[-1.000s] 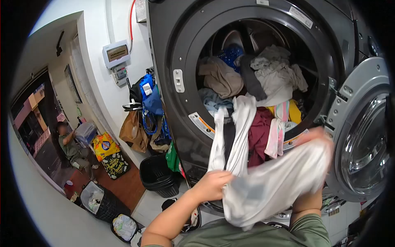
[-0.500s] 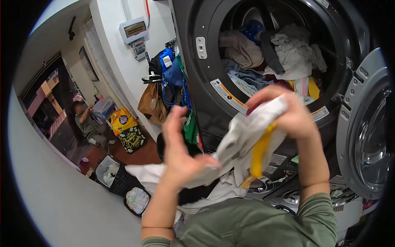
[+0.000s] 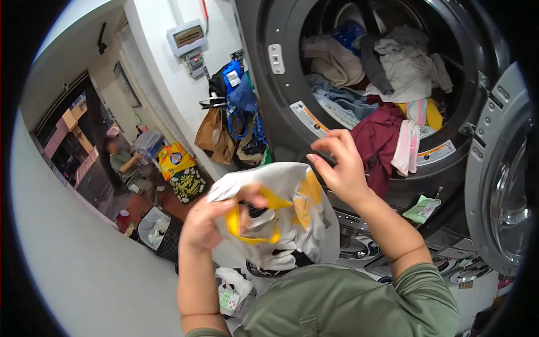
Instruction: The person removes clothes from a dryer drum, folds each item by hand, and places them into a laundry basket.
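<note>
Near the lower rim of the front-loader (image 3: 272,101), the right hand (image 3: 343,171) has let go; only the left hand (image 3: 203,224) now grasps the white-and-yellow garment (image 3: 287,229), seemingly by its trim.

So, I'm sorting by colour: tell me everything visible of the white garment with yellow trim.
The garment looks like soft cloth, mostly white, with a yellow band edging an opening and yellow patches towards its right side. It is bunched and creased, held up between the green shirt and the dark machine. The left hand grips it beside the opening; the right hand is by its upper edge, contact unclear.
</note>
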Demonstrator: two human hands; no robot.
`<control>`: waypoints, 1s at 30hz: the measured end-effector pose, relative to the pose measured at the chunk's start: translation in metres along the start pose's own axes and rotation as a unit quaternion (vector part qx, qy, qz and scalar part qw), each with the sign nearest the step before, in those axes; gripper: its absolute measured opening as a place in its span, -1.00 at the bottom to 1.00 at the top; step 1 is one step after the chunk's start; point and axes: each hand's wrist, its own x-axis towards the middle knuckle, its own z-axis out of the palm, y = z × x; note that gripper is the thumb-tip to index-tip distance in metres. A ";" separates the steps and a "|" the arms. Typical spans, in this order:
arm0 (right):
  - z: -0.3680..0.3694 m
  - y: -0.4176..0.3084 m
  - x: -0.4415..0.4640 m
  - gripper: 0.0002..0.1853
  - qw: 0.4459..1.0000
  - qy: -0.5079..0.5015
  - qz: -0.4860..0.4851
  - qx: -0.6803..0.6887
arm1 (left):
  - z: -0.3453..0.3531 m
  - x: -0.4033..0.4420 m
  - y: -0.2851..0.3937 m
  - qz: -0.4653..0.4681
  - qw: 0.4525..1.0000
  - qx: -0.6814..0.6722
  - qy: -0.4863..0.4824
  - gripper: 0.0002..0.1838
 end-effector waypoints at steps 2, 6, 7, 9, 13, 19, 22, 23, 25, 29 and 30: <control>0.018 -0.030 -0.015 -0.62 0.956 -0.117 0.068 0.262 | 0.028 0.008 0.003 0.028 0.997 -0.061 -0.048 -0.13; 0.071 -0.027 -0.085 -0.45 0.879 -0.444 -0.030 0.168 | -0.009 0.014 0.013 0.141 0.989 0.016 -0.043 -0.23; 0.070 -0.011 -0.097 -0.43 0.850 -0.523 -0.028 0.052 | -0.016 0.004 0.023 0.071 0.995 0.062 -0.006 -0.31; 0.052 0.006 -0.087 -0.60 0.898 -0.439 -0.024 0.009 | -0.034 -0.001 0.020 0.000 0.985 0.132 0.114 -0.35; -0.004 0.033 -0.021 -0.79 0.935 -0.313 -0.029 0.163 | -0.094 -0.012 0.008 -0.052 0.977 0.026 0.207 -0.53; -0.047 0.037 0.015 -0.81 0.855 -0.243 0.312 0.337 | -0.102 -0.070 -0.006 0.217 0.948 0.029 0.230 -0.50; -0.089 0.042 -0.001 -0.82 0.874 -0.363 -0.022 0.322 | -0.023 -0.097 0.010 0.333 0.930 0.063 0.140 -0.36; -0.100 0.034 0.005 -0.83 0.809 -0.444 -0.063 0.381 | -0.024 -0.103 0.003 0.305 0.945 0.097 0.063 -0.30; -0.102 0.010 0.007 -0.80 0.727 -0.515 -0.131 0.435 | -0.017 -0.101 -0.021 0.227 0.952 0.179 -0.104 -0.21; -0.061 -0.046 -0.002 -0.79 0.626 -0.487 -0.139 0.593 | 0.028 -0.056 -0.121 0.004 0.888 0.300 -0.349 -0.22; -0.065 -0.043 -0.001 -0.80 0.644 -0.450 -0.129 0.604 | 0.009 -0.056 -0.146 -0.075 0.897 0.289 -0.325 -0.29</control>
